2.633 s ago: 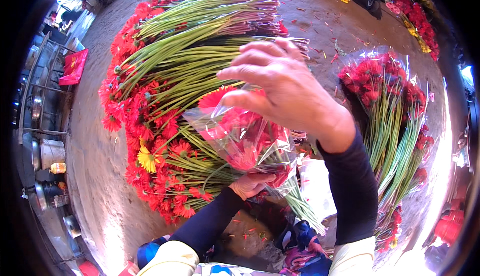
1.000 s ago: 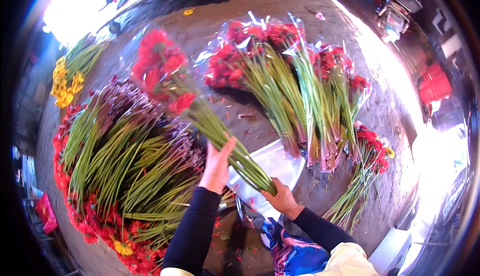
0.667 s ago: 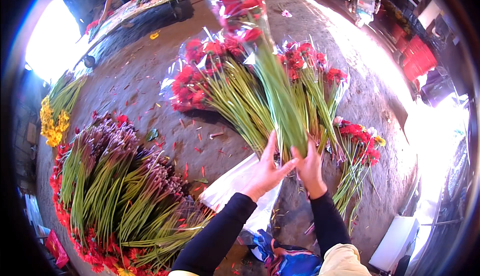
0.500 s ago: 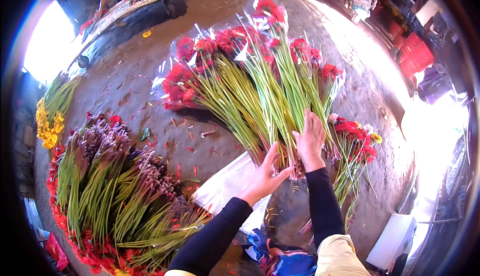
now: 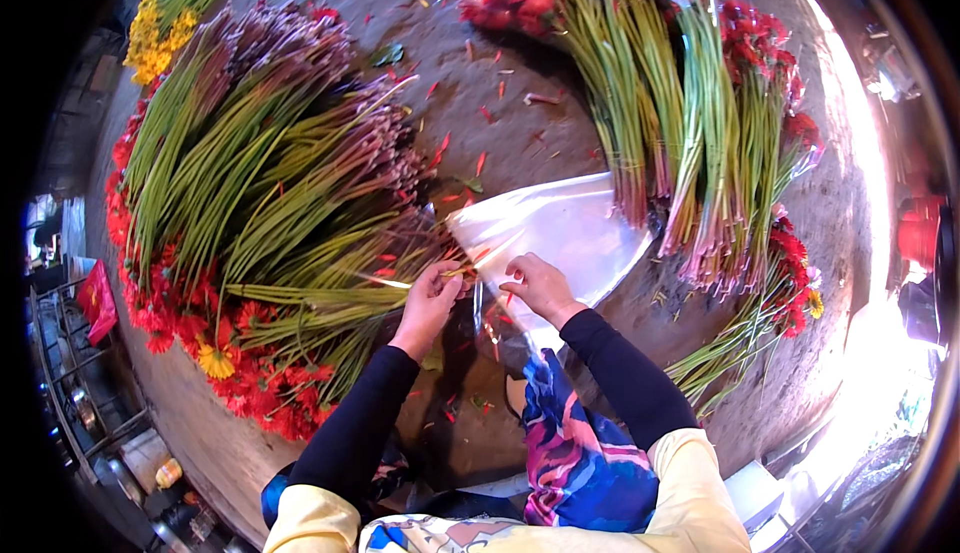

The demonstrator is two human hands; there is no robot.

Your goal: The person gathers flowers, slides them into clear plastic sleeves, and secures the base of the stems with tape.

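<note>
My left hand (image 5: 430, 303) is closed in a pinch at the stem ends of a big pile of red gerbera-like flowers (image 5: 265, 203). A thin yellowish strand shows at its fingertips, too small to name. My right hand (image 5: 545, 289), fingers curled together, is over the near part of a stack of clear plastic sleeves (image 5: 580, 218); I cannot make out anything in it. The sleeves lie flat on the ground between the pile and several bunches of red flowers in clear wrap (image 5: 710, 153), whose stems point toward me.
Yellow flowers (image 5: 158, 38) lie at the far left. Loose red and white flowers (image 5: 790, 268) lie at the right, below the wrapped bunches. Fallen petals (image 5: 481, 164) dot the brown ground. A blue and pink patterned cloth (image 5: 590, 463) lies close to my body.
Both hands have left the wrapped bunches' stems and come nearer, to the sleeves and the pile's stem ends. The view has tilted down and to the left.
</note>
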